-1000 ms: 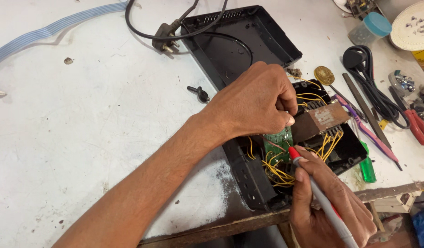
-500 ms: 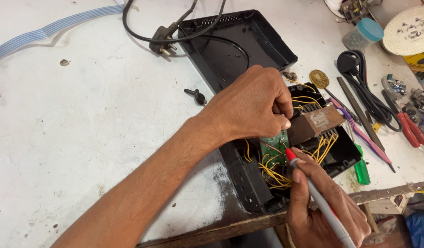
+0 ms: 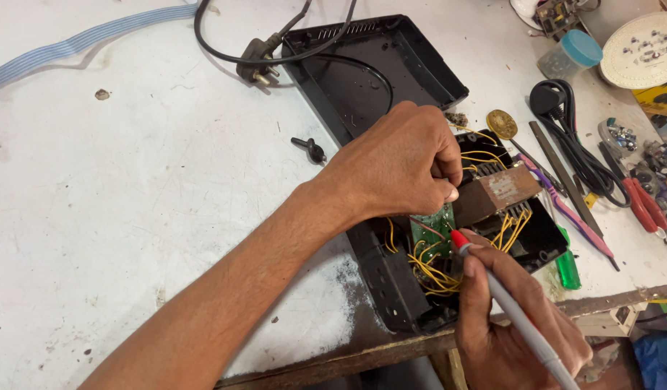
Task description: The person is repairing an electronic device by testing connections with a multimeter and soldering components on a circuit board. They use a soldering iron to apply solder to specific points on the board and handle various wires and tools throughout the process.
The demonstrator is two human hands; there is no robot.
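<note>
Right hand [image 3: 518, 325] grip grasps a red-tipped probe [image 3: 460, 240] at the green circuit board [image 3: 431, 227]; left hand [image 3: 398, 166] pinches wires. Casing [image 3: 391, 289] already opened, testing apparently unfinished.

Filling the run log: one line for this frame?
left hand: grips green circuit board in open black plastic case | right hand: holds grey red-tipped probe at yellow wires | brown transformer beside

Your white, scuffed workbench [image 3: 131, 217] carries an open black casing [image 3: 391, 289] at lower centre, its lid [image 3: 377, 72] above, a plug [image 3: 255, 63] upper centre, a ribbon cable [image 3: 73, 45] upper left, and red pliers [image 3: 640, 202] at right.
</note>
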